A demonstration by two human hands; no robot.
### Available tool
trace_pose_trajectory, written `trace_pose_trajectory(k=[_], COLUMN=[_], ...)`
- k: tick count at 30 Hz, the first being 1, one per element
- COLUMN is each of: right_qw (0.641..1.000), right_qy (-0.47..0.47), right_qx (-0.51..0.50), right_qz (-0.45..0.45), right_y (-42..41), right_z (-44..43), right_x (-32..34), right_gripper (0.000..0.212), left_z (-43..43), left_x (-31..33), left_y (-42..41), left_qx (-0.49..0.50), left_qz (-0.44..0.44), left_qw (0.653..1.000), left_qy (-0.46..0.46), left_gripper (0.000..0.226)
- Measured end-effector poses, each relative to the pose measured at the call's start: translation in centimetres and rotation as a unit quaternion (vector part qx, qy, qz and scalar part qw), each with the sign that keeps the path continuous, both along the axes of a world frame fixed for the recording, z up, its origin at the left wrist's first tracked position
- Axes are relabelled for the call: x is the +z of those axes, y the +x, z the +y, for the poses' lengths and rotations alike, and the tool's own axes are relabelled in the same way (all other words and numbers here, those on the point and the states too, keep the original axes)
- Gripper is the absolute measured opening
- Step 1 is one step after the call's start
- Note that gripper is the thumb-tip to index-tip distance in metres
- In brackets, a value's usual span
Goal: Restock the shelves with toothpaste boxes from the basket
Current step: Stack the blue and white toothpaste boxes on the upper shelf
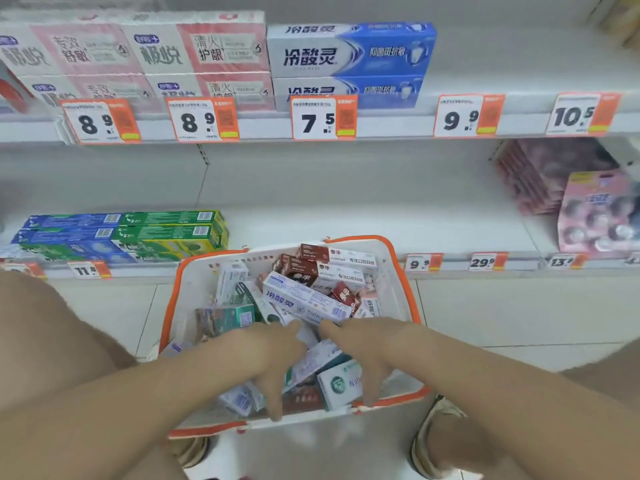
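I am dipping my left hand [273, 356] and right hand [363, 349], fingers down, among slick oblong toothpaste boxes [304, 301] in the orange-rimmed white basket [393, 282], and I cannot tell whether either grips anything.

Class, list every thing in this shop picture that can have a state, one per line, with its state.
White basket with orange rim, filled with mixed toothpaste boxes.
Left hand, inside the basket, grip unclear.
Right hand, inside the basket, grip unclear.
Blue-and-white toothpaste boxes, stacked two high on upper shelf.
Green toothpaste boxes, lying flat on lower shelf.
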State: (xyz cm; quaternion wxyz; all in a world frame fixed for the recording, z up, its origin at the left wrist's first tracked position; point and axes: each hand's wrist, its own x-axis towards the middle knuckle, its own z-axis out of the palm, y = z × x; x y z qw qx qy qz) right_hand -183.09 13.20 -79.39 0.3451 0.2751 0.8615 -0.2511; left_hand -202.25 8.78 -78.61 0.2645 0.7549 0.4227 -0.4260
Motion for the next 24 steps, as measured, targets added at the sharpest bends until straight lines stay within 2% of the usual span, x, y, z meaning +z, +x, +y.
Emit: trace_pose_trajectory(k=[2, 5, 8, 13, 15, 18, 21, 24], right_qw=[1.000, 0.998, 0.998, 0.992, 0.987, 0.977, 0.973, 0.967], right_qy=[0.019, 0.063, 0.023, -0.015, -0.041, -0.081, -0.101, -0.119], right_qx=[0.008, 0.001, -0.064, -0.077, -0.093, -0.116, -0.114, -0.136], right_qz=[-0.002, -0.005, 0.005, 0.096, 0.128, 0.160, 0.171, 0.180], right_y=[0.5, 1.6, 2.8, 3.3, 2.8, 2.1, 2.0, 2.2], right_z=[-0.8, -1.4, -1.4, -0.8, -0.6, 0.6, 2.4, 4.6], right_x=[-0.5, -1.7, -2.8, -3.3, -2.8, -1.8, 0.3, 3.1], right_gripper=[0.122, 0.135, 0.143, 0.099, 0.090, 0.088, 0.090, 0.079], left_z=[-0.5, -0.2, 0.8, 2.8, 3.3, 3.9, 4.9, 6.3], left_x=[-0.2, -0.1, 0.6, 1.6, 1.8, 2.1, 2.8, 4.9], left_y=[0.2, 0.1, -0.8, -2.8, -3.3, -3.8, -4.5, -5.2], left_qx=[-0.026, -0.008, 0.049, 0.135, 0.160, 0.167, 0.158, 0.188], left_qz=[0.001, -0.018, -0.053, -0.086, -0.090, -0.078, -0.107, -0.205], left_qw=[0.999, 0.999, 0.993, 0.964, 0.954, 0.958, 0.961, 0.936], left_qy=[0.022, 0.044, 0.094, 0.212, 0.238, 0.221, 0.202, 0.214], left_gripper=[0.074, 0.058, 0.056, 0.053, 0.040, 0.016, 0.025, 0.035])
